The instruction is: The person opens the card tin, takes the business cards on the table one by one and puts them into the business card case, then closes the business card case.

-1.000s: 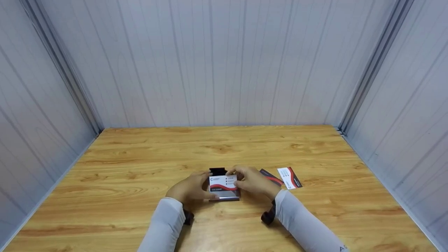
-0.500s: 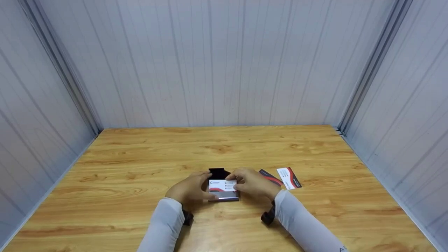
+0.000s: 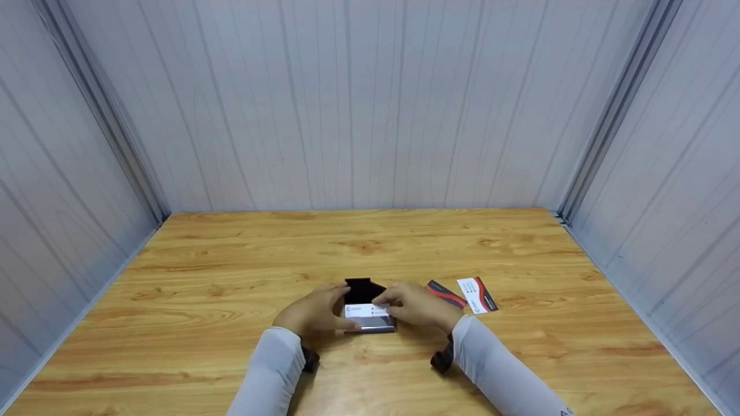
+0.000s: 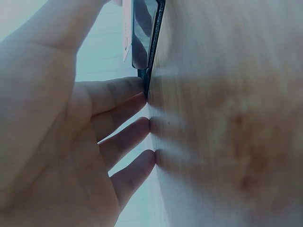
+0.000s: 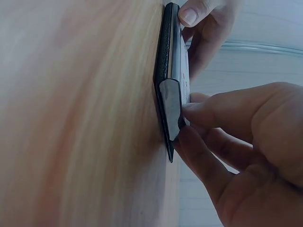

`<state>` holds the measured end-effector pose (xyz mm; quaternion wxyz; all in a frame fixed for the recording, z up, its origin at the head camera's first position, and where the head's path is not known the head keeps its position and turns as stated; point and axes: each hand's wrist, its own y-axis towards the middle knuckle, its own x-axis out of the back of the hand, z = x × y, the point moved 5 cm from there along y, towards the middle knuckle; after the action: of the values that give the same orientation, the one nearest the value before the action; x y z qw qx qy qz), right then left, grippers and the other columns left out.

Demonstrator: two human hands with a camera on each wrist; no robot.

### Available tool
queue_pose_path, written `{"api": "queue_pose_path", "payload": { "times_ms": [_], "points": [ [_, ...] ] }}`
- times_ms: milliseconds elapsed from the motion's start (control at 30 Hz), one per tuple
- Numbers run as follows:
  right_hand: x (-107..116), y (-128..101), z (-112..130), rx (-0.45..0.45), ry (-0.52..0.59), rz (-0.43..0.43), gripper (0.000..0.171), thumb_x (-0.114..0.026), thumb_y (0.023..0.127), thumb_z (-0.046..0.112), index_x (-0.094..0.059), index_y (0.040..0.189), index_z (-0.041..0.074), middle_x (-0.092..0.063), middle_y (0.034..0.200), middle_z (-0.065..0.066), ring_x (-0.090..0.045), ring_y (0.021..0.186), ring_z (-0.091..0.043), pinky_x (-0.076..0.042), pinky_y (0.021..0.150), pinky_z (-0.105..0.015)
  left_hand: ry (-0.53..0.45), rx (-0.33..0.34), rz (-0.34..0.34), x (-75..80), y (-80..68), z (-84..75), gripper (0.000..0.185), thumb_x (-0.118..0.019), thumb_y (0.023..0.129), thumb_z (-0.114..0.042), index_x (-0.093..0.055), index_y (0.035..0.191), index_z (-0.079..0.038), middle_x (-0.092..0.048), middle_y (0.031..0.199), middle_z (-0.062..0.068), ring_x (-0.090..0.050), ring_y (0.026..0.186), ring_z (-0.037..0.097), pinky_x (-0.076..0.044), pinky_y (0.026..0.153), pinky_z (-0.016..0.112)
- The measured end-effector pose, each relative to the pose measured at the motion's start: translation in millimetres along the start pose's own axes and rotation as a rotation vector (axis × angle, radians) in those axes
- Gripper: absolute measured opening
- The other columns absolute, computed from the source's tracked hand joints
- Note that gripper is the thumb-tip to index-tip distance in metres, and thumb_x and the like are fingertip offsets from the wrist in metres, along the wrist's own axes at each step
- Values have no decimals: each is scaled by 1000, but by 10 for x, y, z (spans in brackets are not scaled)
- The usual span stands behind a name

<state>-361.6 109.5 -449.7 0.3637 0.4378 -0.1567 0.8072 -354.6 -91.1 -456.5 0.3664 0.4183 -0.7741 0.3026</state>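
1. Resting at the left of the group, the left hand [image 3: 315, 312] lies on the wooden desk [image 3: 231, 277] with its fingers [image 4: 120, 101] nearly straight and slightly spread; the tips touch the left edge of a black card case [image 3: 370, 320], and the thumb lies along the case's top.
2. Sitting flat on the desk between the two hands, near the front middle, the card case is open, its dark flap [image 3: 359, 287] standing up at the far side.
3. Poking out of the case, a white business card [image 3: 364, 310] with a red stripe is partly inside; how deep it sits cannot be told.
4. Coming in from the right, the right hand [image 3: 417, 306] has its fingers [image 5: 213, 113] curled, with the thumb and forefinger pinching the right end of the card at the case's metal-edged opening.
5. Lying just beyond the right hand, two loose business cards [image 3: 462, 293] rest on the desk, one dark and one white with red, touching or overlapping at a corner.
6. Covering both forearms, white sleeves [image 3: 497, 370] reach to the wrists.
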Motion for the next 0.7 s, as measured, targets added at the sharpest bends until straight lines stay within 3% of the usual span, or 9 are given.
{"api": "queue_pose_path", "payload": {
  "times_ms": [200, 300, 700],
  "points": [
    [0, 2, 74, 68, -82, -7, 22, -63, 97, 0, -77, 113, 5, -71, 113, -7, -65, 108, -22, -54, 91, -37, 2, -17, -5, 0, 11, -6, 97, -80, 83, -51, -36, 155, -4, -33, 159, 16, -27, 147, 35, -28, 116, 50],
    [-3, 4, 87, 57, -93, 5, 22, -62, 98, 0, -77, 112, 7, -72, 113, -5, -65, 109, -21, -54, 92, -36, -4, -12, -7, 2, 11, -3, 96, -81, 82, -50, -37, 155, -4, -34, 158, 16, -28, 146, 35, -28, 116, 50],
    [23, -46, 61, -41, 41, 47, 26, -60, 102, 10, -71, 126, 11, -70, 120, -2, -63, 110, -15, -52, 92, -36, -5, 7, 4, -13, 9, 5, 99, -80, 81, -54, -36, 156, -6, -32, 159, 14, -27, 147, 34, -27, 116, 51]
  ]
}}
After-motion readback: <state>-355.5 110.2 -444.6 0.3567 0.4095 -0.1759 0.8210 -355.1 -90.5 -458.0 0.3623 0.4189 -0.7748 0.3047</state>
